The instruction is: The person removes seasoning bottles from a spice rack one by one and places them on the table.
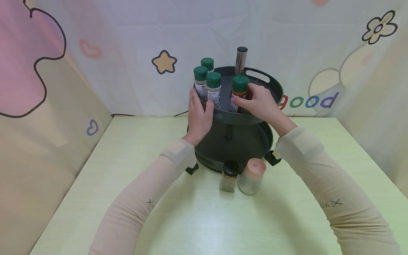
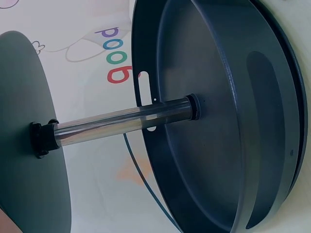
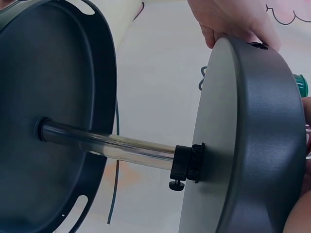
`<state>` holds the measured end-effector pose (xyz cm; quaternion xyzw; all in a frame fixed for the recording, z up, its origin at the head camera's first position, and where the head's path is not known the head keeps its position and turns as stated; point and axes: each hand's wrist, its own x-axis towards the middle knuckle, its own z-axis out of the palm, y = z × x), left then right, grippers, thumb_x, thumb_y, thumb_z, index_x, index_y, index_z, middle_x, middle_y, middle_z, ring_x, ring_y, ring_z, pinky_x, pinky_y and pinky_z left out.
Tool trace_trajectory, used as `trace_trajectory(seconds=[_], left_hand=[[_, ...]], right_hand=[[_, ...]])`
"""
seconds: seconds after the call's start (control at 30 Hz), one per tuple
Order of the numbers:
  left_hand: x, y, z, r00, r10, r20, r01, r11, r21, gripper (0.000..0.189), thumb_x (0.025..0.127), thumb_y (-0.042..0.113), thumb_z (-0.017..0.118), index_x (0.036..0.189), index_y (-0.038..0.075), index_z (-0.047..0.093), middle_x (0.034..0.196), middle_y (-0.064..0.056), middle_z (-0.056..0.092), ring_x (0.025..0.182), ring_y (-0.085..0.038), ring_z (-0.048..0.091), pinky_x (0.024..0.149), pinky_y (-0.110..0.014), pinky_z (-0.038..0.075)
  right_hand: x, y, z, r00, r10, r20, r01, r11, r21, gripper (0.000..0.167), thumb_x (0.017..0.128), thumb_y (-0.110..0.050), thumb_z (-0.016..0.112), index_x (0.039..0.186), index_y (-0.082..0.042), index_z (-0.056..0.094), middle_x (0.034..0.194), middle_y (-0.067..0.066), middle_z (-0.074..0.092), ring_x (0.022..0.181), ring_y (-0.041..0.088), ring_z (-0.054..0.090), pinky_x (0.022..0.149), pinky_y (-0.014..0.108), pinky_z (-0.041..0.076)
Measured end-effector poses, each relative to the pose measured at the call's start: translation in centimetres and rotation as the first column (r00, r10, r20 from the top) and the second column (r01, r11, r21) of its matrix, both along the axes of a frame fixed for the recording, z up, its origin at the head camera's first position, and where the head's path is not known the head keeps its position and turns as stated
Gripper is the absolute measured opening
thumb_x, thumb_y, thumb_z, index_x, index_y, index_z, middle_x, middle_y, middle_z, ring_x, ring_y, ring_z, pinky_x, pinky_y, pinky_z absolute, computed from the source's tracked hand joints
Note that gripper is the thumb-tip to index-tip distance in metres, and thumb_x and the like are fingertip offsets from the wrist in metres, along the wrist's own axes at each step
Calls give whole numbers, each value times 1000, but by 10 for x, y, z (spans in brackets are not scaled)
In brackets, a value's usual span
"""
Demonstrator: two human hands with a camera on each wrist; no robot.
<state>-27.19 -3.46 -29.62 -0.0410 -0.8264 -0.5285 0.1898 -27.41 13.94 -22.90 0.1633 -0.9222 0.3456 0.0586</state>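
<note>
My right hand (image 1: 262, 102) pinches a green-capped spice bottle (image 1: 240, 84) with red-brown contents, upright at the front of the dark upper tray (image 1: 237, 118) of a two-tier rack. My left hand (image 1: 200, 115) grips that tray's left rim, its thumb over the edge beside a pale spice bottle (image 1: 214, 90). Two more green-capped bottles, one in front (image 1: 200, 83) and one behind (image 1: 207, 63), stand close by on the left. In the right wrist view, my left hand (image 3: 233, 19) holds the tray's rim at the top, and the green cap (image 3: 301, 85) shows past the edge.
Below is the rack's lower tray (image 1: 229, 148), joined by a shiny metal pole (image 2: 121, 124). In front of it on the pale table (image 1: 197, 226) stand a black-capped square jar (image 1: 229, 179) and a pink-lidded clear jar (image 1: 251, 179). Another pole section (image 1: 241, 60) rises above the upper tray.
</note>
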Motion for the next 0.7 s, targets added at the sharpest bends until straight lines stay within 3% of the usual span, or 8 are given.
trace_trajectory(seconds=[0.7], left_hand=[[-1, -1, -1, 1000, -2, -22, 2, 1000, -5, 69, 90, 36, 35, 142, 11, -2, 149, -2, 5, 137, -16, 11, 110, -37, 16]], right_hand=[[3, 2, -1, 998, -49, -42, 44, 993, -109, 51, 81, -41, 55, 118, -7, 48, 103, 11, 58, 86, 22, 49, 72, 30, 42]])
